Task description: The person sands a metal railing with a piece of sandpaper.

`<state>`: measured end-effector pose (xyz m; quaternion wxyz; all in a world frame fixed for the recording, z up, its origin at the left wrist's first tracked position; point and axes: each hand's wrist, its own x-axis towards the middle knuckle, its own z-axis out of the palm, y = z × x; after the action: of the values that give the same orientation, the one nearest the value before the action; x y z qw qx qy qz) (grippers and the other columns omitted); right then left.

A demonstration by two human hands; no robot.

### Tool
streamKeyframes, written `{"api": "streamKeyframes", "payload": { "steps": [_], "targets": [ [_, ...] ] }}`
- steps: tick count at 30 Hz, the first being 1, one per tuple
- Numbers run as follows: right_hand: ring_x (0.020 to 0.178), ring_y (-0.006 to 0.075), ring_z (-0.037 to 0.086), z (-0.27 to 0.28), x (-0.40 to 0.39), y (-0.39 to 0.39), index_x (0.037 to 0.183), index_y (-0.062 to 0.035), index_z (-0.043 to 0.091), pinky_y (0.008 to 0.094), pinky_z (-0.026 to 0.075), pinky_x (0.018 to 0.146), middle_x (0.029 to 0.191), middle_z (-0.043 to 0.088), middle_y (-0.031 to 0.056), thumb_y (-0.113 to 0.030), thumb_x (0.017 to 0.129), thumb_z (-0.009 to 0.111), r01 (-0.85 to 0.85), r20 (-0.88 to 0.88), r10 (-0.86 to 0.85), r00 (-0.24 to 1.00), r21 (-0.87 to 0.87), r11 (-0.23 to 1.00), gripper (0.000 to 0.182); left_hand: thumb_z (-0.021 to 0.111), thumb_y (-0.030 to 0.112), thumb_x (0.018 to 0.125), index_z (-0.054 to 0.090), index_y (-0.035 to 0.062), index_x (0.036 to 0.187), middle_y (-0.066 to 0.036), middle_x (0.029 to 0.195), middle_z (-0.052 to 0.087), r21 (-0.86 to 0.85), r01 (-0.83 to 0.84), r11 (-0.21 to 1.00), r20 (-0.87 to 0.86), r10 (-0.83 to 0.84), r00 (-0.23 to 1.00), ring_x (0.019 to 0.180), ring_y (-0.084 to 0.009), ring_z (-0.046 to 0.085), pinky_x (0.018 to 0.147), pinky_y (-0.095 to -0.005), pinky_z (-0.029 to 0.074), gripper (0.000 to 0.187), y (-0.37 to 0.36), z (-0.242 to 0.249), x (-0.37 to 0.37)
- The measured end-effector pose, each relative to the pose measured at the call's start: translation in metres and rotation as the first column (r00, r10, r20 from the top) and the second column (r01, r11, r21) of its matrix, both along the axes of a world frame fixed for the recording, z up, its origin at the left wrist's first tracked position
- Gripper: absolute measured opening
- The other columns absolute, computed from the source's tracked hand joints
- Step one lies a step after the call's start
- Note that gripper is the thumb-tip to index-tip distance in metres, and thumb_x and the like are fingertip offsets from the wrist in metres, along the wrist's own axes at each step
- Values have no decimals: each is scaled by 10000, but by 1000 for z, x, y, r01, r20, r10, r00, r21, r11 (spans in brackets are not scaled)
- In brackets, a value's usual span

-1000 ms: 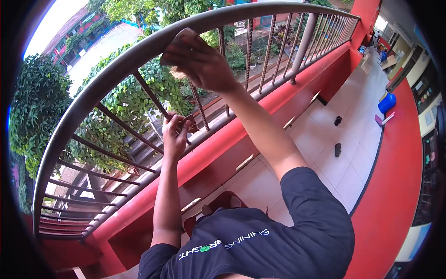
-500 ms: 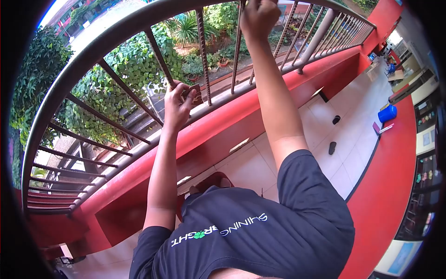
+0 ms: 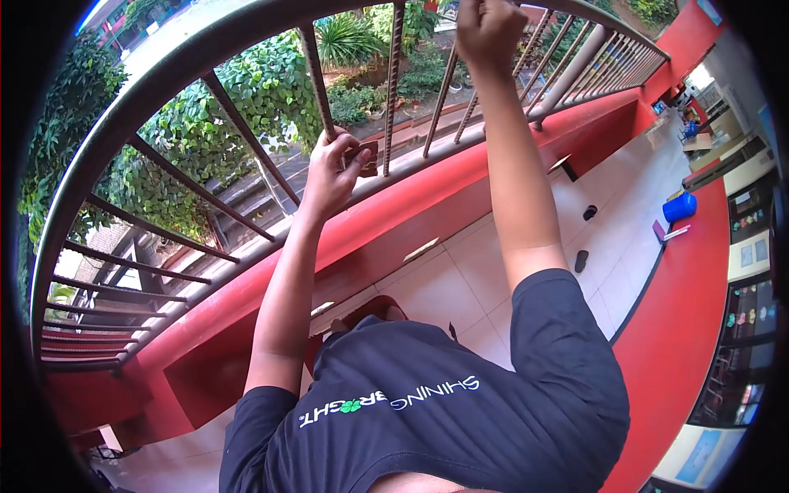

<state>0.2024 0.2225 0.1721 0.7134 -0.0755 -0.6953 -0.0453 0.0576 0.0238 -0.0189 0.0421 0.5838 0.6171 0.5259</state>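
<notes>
Nearest to the railing (image 3: 168,70) on this side is the person in the dark shirt (image 3: 394,394), and both arms reach out towards the railing. The left hand (image 3: 327,177) is at the low part of the railing; its grip is narrow, with the fingers around an upright bar (image 3: 316,74) and a thin brown piece (image 3: 369,156) pinched by the thumb. The right hand (image 3: 491,37) is raised by the upper part of the railing, with fingers curled; the picture edge cuts it, so I cannot tell what it holds or touches.

For good control, I think the left hand should press the brown piece lightly and evenly, and the fingertips should stay off the rough ribs of the bars. The right elbow is better a little bent, so that the body does not lean too much over the railing.

The lower rail (image 3: 226,275) and the red ledge (image 3: 394,197) below the railing are hard edges, where knuckles could knock. Between the bars there is narrow room for the wrist. Inward from the railing lie pale floor tiles (image 3: 460,287), with two dark slippers (image 3: 581,261), and farther a blue container (image 3: 680,207). Beyond the railing, outside, grow leafy plants (image 3: 230,115).
</notes>
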Motion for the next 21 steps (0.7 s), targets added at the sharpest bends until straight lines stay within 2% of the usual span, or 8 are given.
{"api": "streamKeyframes", "payload": {
  "steps": [2, 4, 8, 10, 12, 14, 18, 21],
  "targets": [
    [1018, 366, 721, 7, 8, 19, 1164, -10, 725, 422, 566, 852, 1081, 743, 211, -163, 1047, 485, 74, -150, -124, 981, -305, 950, 307, 752, 116, 894, 645, -25, 948, -146, 992, 559, 6, 9, 1000, 11, -9, 1000, 931, -290, 583, 817, -400, 479, 185, 1, 1, 1],
    [1075, 365, 706, 8, -1, -7, 1162, -11, 726, 424, 551, 910, 1110, 737, 211, -148, 1038, 502, 148, -19, -153, 988, -168, 975, 291, 748, 115, 897, 652, -23, 957, -152, 990, 563, 24, 12, 1000, -21, -11, 1000, 924, -298, 584, 805, -411, 479, 179, 0, 2, 0],
    [1110, 368, 693, -1, -12, -33, 1185, -18, 727, 428, 528, 972, 1136, 730, 214, -139, 1033, 517, -103, 192, 59, 980, 228, 968, 286, 747, 111, 894, 642, -22, 928, -160, 972, 557, 24, 47, 999, -25, -46, 999, 868, -306, 580, 775, -418, 478, 173, 2, -3, -7],
    [1091, 365, 697, 13, 2, -9, 1185, -13, 727, 411, 541, 932, 1155, 723, 221, -170, 1050, 497, 56, -17, -62, 998, -222, 973, 310, 745, 109, 895, 642, -23, 928, -160, 969, 557, 11, 60, 998, -1, -60, 998, 867, -305, 580, 771, -415, 479, 171, -1, 2, -6],
    [1091, 363, 697, 27, 7, -7, 1187, -18, 731, 404, 540, 933, 1158, 726, 216, -169, 1057, 492, 163, 73, -156, 985, -690, 705, 311, 744, 107, 895, 642, -23, 927, -160, 967, 556, -3, 77, 997, 14, -77, 997, 865, -303, 580, 767, -412, 479, 169, -3, 4, -5],
    [1117, 357, 692, 16, -19, -41, 1196, -32, 733, 407, 521, 988, 1156, 728, 215, -169, 1046, 521, -3, 82, 13, 997, -124, 992, 293, 741, 103, 896, 642, -26, 926, -157, 962, 556, -3, 92, 996, 4, -92, 996, 849, -299, 580, 754, -410, 481, 165, -1, 2, -10],
    [1145, 338, 688, 2, -24, -54, 1218, -35, 726, 397, 502, 1028, 1176, 729, 207, -173, 1057, 497, -187, 339, 126, 932, 153, 970, 312, 744, 100, 892, 639, -24, 948, -165, 981, 568, 14, 109, 994, -3, -109, 994, 849, -297, 590, 759, -404, 487, 172, -2, 3, -11],
    [1022, 328, 707, 16, -3, -17, 1176, -4, 714, 418, 534, 901, 1151, 732, 192, -183, 1077, 401, 0, -85, -44, 995, -460, 888, 374, 739, 92, 893, 637, -20, 953, -166, 967, 555, 14, 140, 990, 13, -140, 990, 840, -290, 573, 754, -400, 482, 162, -2, 1, -14]
  ]
}}
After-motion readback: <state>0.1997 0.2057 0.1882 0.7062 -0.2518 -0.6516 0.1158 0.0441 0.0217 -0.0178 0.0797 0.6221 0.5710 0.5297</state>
